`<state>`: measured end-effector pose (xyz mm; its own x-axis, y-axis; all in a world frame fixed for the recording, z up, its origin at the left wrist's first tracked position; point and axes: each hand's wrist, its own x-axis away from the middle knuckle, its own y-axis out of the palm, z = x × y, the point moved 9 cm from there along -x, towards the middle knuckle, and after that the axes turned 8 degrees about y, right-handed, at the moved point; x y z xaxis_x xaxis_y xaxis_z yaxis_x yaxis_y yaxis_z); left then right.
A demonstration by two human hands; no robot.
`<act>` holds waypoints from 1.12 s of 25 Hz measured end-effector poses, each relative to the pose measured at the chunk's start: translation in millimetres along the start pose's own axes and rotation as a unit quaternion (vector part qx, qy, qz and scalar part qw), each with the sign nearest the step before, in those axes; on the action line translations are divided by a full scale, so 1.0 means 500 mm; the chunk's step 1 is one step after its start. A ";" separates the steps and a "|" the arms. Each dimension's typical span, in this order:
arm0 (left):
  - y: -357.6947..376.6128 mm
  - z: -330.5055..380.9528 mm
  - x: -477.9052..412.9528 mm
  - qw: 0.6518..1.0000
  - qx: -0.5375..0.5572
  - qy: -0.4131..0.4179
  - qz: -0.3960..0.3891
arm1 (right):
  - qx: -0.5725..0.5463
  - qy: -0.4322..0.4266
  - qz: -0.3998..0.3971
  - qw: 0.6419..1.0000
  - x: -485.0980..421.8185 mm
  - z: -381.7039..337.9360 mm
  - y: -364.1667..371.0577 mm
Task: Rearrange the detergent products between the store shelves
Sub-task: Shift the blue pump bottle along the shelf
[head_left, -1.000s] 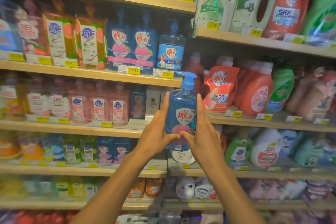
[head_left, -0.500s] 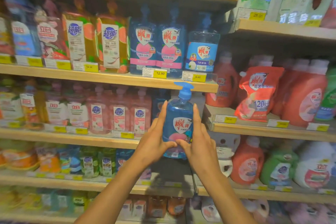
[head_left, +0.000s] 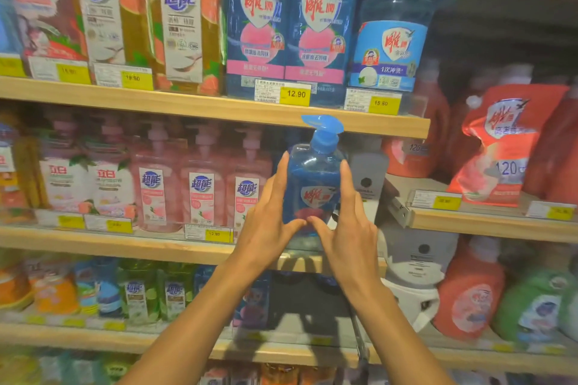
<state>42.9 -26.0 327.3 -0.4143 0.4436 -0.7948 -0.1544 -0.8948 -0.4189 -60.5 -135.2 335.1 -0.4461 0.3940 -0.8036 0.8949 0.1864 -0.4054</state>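
Two bare forearms are extending up from the bottom edge of the head view, and nearest of all the left hand [head_left: 269, 228] and right hand [head_left: 353, 234] are flanking a blue pump bottle [head_left: 312, 175]. Each hand is lying flat, its fingers straight and pointing upward along one side of the bottle, so the two are pressing it between them; the thumbs are reaching across the lower front of the label and touching tip to tip. The bottle is standing upright at the right end of the middle shelf [head_left: 125, 244], and whether its base is resting on the board or hanging just above it cannot be told, as the hands are covering it. Its pump head is rising to the front edge of the upper shelf [head_left: 187, 106]. Just to the left, a row of pink pump bottles [head_left: 203, 191] is standing on the same board, and a pale box [head_left: 367, 172] is showing just behind the right fingers. Below the wrists, green bottles [head_left: 140, 291] are sitting on a lower board, with a white jug [head_left: 413, 278] and a red jug [head_left: 469, 291] to the right. Farther up, two blue refill packs [head_left: 287, 31] are standing side by side behind a yellow price tag [head_left: 295, 94] reading 12.90, a round clear-blue bottle [head_left: 391, 40] is beside them, and a red pouch [head_left: 500, 141] is leaning on the right-hand rack.
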 end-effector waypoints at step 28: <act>0.058 -0.153 -0.027 0.942 -0.309 -0.103 -0.074 | -0.014 0.103 -0.157 0.982 -0.045 0.139 0.224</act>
<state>112.7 -54.1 292.3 -0.6051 0.4847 -0.6316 0.3015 -0.5947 -0.7453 49.4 -185.6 277.8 -0.6913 0.4868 -0.5340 0.7147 0.3519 -0.6044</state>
